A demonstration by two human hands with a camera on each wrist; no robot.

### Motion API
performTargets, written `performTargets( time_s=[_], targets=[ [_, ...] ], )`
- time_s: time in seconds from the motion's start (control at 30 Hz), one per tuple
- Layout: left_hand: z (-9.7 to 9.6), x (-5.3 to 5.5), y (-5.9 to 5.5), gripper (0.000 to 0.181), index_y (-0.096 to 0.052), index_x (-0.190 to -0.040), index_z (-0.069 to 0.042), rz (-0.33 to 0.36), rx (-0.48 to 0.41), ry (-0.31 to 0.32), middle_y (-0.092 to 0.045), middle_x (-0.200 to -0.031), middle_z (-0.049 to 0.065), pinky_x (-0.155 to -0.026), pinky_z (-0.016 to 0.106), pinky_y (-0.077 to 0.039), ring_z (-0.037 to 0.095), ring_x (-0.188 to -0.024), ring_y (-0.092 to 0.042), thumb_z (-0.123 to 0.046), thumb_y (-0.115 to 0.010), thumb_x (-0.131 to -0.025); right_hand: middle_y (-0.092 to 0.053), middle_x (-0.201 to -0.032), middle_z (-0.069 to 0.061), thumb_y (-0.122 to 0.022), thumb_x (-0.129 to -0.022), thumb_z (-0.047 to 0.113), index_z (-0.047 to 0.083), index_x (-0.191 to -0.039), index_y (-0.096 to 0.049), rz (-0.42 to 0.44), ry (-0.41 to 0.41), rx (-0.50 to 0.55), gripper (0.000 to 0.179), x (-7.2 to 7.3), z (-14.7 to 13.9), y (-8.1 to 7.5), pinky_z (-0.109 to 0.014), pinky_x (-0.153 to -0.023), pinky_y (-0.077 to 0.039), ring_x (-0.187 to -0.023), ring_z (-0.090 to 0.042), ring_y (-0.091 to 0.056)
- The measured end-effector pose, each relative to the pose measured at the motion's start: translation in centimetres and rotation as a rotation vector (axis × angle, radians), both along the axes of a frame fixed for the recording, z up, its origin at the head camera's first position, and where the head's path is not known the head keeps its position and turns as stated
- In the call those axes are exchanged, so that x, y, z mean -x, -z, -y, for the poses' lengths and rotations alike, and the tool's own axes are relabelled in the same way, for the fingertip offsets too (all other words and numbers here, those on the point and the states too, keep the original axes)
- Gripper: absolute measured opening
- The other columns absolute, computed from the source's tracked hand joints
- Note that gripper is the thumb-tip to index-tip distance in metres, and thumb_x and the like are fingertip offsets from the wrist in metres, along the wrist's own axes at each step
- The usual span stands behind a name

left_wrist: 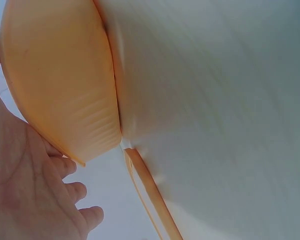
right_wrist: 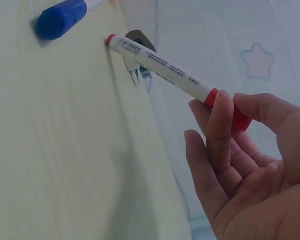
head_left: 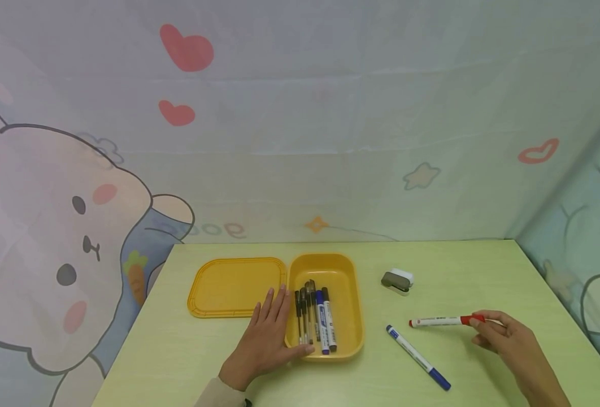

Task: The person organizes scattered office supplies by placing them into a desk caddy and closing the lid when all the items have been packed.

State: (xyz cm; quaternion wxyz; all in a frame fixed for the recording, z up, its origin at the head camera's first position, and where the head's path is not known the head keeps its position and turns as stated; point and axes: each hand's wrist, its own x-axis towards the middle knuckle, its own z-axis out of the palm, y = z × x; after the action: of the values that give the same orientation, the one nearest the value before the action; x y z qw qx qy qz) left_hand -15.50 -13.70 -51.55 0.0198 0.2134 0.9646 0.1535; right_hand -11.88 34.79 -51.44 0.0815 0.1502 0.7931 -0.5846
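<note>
A white marker with a red cap is pinched at its cap end between the thumb and fingers of my right hand. In the right wrist view the red marker slants above the table. My left hand rests against the left rim of the yellow box, fingers spread and thumb across the near corner. Several black-capped pens, a blue-capped marker and a black-capped marker lie in the box. On the table a white marker with a blue cap lies left of my right hand.
The yellow lid lies flat left of the box. A dark grey and white stapler is on the table right of the box. Behind the pale green table hangs a printed cloth.
</note>
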Motion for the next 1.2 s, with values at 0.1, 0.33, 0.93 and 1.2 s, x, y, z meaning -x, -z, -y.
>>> performTargets(
  time_s=[0.1,0.33,0.93,1.2],
  targets=[
    [0.0,0.0,0.0,0.113,-0.002,-0.165,-0.012,-0.003,-0.001,0.0,-0.004,-0.172,0.01,-0.123,0.061,-0.013,0.035,-0.157,-0.002,-0.075,-0.056,-0.088,-0.077,-0.11,0.006,-0.066,-0.094,0.056,0.002,-0.137,-0.054,0.013,0.003,-0.017,0.07,0.3,0.1,-0.2,-0.025,-0.083,-0.059,-0.092,-0.017,-0.073],
    [0.0,0.0,0.1,0.113,-0.005,-0.165,-0.01,-0.003,0.001,-0.004,-0.004,-0.172,0.009,-0.123,0.061,-0.013,0.035,-0.157,-0.003,-0.075,-0.056,-0.088,-0.077,-0.101,0.007,-0.065,-0.097,0.05,-0.001,-0.133,-0.056,-0.042,0.011,-0.029,0.064,1.2,0.5,-0.5,-0.025,-0.08,-0.059,-0.085,-0.013,-0.073],
    [0.1,0.0,0.1,0.114,-0.003,-0.165,-0.011,-0.01,0.012,0.001,-0.003,-0.172,0.009,-0.123,0.061,-0.013,0.034,-0.157,-0.001,-0.076,-0.055,-0.088,-0.076,-0.112,-0.002,-0.06,-0.099,0.051,0.0,-0.132,-0.056,-0.186,-0.146,-0.023,0.061,4.2,2.9,-2.9,-0.026,-0.087,-0.058,-0.101,-0.024,-0.075],
    [0.1,0.0,0.1,0.114,-0.001,-0.165,-0.013,-0.003,0.013,0.002,-0.001,-0.172,0.008,-0.123,0.06,-0.012,0.031,-0.157,0.003,-0.079,-0.052,-0.087,-0.074,-0.114,-0.007,-0.06,-0.1,0.049,-0.002,-0.132,-0.057,-0.224,-0.205,-0.012,0.059,5.2,4.1,-3.9,-0.025,-0.086,-0.058,-0.1,-0.022,-0.075]
  ],
)
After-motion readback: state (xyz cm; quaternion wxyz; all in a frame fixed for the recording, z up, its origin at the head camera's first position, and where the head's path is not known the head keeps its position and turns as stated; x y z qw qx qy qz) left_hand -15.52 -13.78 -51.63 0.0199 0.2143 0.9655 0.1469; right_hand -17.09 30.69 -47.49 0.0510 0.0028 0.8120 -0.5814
